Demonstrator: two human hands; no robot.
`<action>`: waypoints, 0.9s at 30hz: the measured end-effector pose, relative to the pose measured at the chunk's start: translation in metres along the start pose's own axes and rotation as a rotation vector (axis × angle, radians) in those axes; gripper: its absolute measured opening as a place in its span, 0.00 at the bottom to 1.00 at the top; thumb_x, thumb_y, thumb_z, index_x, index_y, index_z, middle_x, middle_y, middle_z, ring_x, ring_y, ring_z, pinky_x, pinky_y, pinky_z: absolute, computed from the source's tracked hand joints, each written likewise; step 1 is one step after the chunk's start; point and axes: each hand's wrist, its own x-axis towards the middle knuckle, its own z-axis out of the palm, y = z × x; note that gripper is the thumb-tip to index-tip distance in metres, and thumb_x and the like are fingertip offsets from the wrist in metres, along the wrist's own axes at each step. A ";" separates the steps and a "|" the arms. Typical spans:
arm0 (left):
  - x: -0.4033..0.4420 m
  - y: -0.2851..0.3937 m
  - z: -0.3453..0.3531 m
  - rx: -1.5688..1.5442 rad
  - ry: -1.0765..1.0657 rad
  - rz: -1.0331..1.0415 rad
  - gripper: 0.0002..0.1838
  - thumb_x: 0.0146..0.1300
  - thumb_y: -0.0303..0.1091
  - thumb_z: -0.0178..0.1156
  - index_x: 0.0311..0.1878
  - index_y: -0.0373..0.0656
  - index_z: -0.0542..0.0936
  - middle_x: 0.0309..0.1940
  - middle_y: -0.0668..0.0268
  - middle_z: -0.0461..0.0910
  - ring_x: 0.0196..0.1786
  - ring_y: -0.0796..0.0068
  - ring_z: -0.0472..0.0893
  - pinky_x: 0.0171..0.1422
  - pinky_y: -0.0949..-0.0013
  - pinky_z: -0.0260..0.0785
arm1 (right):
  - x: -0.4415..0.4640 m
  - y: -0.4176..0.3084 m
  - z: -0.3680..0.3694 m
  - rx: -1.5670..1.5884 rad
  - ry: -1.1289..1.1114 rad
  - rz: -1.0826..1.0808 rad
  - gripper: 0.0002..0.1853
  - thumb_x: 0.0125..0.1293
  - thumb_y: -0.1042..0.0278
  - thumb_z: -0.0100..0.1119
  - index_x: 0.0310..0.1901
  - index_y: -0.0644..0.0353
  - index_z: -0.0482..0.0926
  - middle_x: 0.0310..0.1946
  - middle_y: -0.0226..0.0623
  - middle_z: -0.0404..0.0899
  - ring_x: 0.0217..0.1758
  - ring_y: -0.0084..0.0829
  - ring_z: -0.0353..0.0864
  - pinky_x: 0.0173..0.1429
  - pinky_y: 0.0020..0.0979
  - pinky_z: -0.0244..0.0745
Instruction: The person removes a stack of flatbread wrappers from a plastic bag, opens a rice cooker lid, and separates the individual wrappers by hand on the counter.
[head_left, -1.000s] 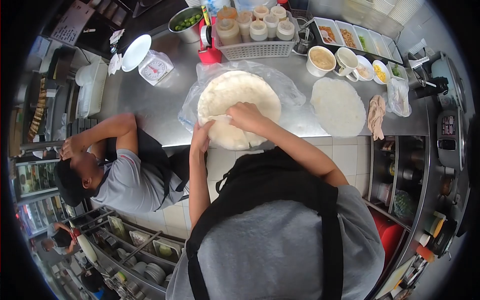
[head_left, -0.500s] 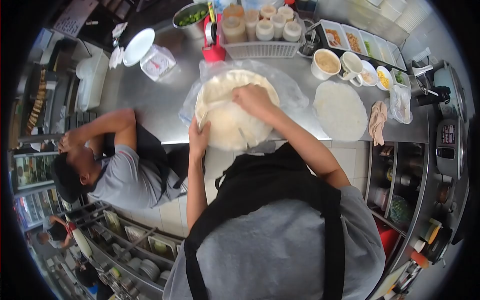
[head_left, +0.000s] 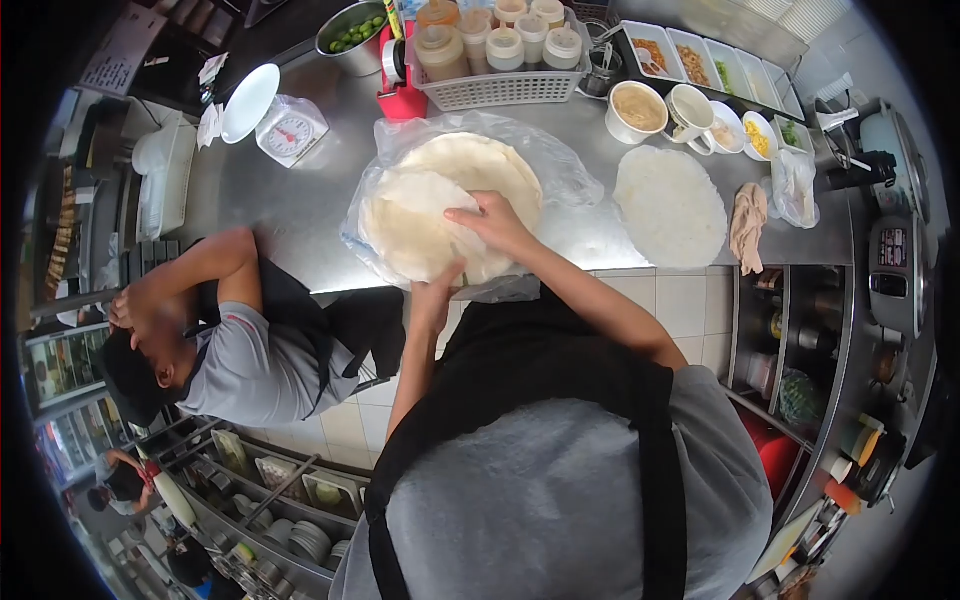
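Observation:
A thin, pale round sheet (head_left: 412, 225) is lifted over a stack of similar round sheets (head_left: 490, 160), which lies on a clear plastic bag (head_left: 570, 170) at the counter's front edge. My right hand (head_left: 490, 222) grips the lifted sheet at its right side. Its lower edge is pinched in my left hand (head_left: 437, 295), nearest my body. To the right, a single round sheet (head_left: 670, 208) lies flat on the steel counter (head_left: 330, 220).
Behind the stack stands a basket of bottles (head_left: 500, 90). A scale (head_left: 290, 132) is at the left; bowls, a mug (head_left: 690, 115) and a cloth (head_left: 747, 228) are at the right. A co-worker (head_left: 250, 350) leans against the counter at the left.
The top sheet has come away from the stack and shifted left. My left hand has moved down and right to its lower edge; my right hand has moved slightly lower.

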 end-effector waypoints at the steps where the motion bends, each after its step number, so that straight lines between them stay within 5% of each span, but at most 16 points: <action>1: 0.000 0.001 -0.001 0.071 -0.028 -0.002 0.30 0.51 0.29 0.67 0.58 0.37 0.67 0.48 0.61 0.73 0.47 0.68 0.75 0.40 0.68 0.72 | -0.004 -0.003 0.000 -0.157 0.066 -0.089 0.16 0.54 0.67 0.63 0.44 0.63 0.78 0.34 0.44 0.82 0.34 0.37 0.82 0.38 0.32 0.74; 5: 0.001 0.009 -0.008 0.263 -0.111 0.070 0.29 0.47 0.25 0.68 0.54 0.36 0.69 0.44 0.62 0.74 0.42 0.70 0.76 0.41 0.70 0.71 | -0.012 -0.026 -0.011 -0.653 0.098 -0.320 0.14 0.55 0.71 0.60 0.45 0.58 0.77 0.37 0.43 0.80 0.36 0.40 0.81 0.39 0.34 0.76; 11: -0.003 0.016 -0.037 0.407 -0.163 0.151 0.33 0.45 0.20 0.67 0.57 0.33 0.66 0.49 0.58 0.73 0.50 0.69 0.74 0.51 0.68 0.70 | 0.032 -0.013 -0.053 -0.805 -0.037 -0.592 0.15 0.53 0.73 0.59 0.44 0.55 0.77 0.36 0.40 0.81 0.37 0.42 0.80 0.40 0.37 0.76; 12: -0.007 0.019 -0.040 0.400 -0.179 0.126 0.33 0.45 0.20 0.67 0.58 0.32 0.66 0.50 0.57 0.73 0.51 0.68 0.74 0.52 0.67 0.70 | 0.042 -0.005 -0.060 -0.819 -0.051 -0.593 0.14 0.53 0.71 0.61 0.44 0.57 0.77 0.37 0.38 0.81 0.36 0.35 0.82 0.38 0.34 0.77; 15: -0.017 0.031 -0.035 0.339 -0.185 0.097 0.34 0.45 0.20 0.66 0.58 0.32 0.66 0.51 0.57 0.72 0.52 0.68 0.73 0.55 0.67 0.68 | 0.053 0.014 -0.061 -0.434 -0.064 -0.026 0.13 0.55 0.63 0.64 0.40 0.57 0.78 0.29 0.36 0.80 0.30 0.25 0.80 0.31 0.32 0.74; 18: -0.017 0.041 -0.027 0.325 -0.167 0.073 0.34 0.45 0.20 0.66 0.58 0.32 0.66 0.50 0.58 0.73 0.51 0.68 0.74 0.55 0.67 0.68 | 0.023 -0.006 -0.052 0.213 -0.153 0.301 0.18 0.54 0.58 0.66 0.41 0.62 0.78 0.30 0.32 0.80 0.32 0.22 0.78 0.30 0.30 0.71; 21: -0.022 0.047 -0.018 0.293 -0.163 0.104 0.31 0.45 0.19 0.65 0.56 0.31 0.67 0.49 0.58 0.74 0.50 0.69 0.74 0.54 0.68 0.68 | 0.007 -0.006 -0.060 0.016 -0.321 0.417 0.18 0.58 0.59 0.63 0.44 0.63 0.78 0.32 0.27 0.80 0.34 0.24 0.78 0.31 0.32 0.71; 24: -0.025 0.039 -0.016 0.267 -0.182 0.166 0.30 0.45 0.19 0.66 0.55 0.32 0.68 0.47 0.58 0.76 0.46 0.69 0.76 0.50 0.70 0.69 | 0.009 0.003 -0.040 0.179 0.068 0.203 0.12 0.61 0.60 0.58 0.41 0.60 0.78 0.30 0.33 0.81 0.31 0.31 0.80 0.30 0.35 0.72; 27: -0.026 0.037 -0.014 0.265 -0.184 0.180 0.29 0.46 0.19 0.66 0.55 0.32 0.69 0.46 0.59 0.76 0.44 0.69 0.77 0.48 0.70 0.70 | 0.007 -0.021 -0.031 -0.667 0.341 -0.211 0.07 0.63 0.64 0.53 0.39 0.56 0.75 0.28 0.40 0.81 0.28 0.41 0.81 0.29 0.39 0.73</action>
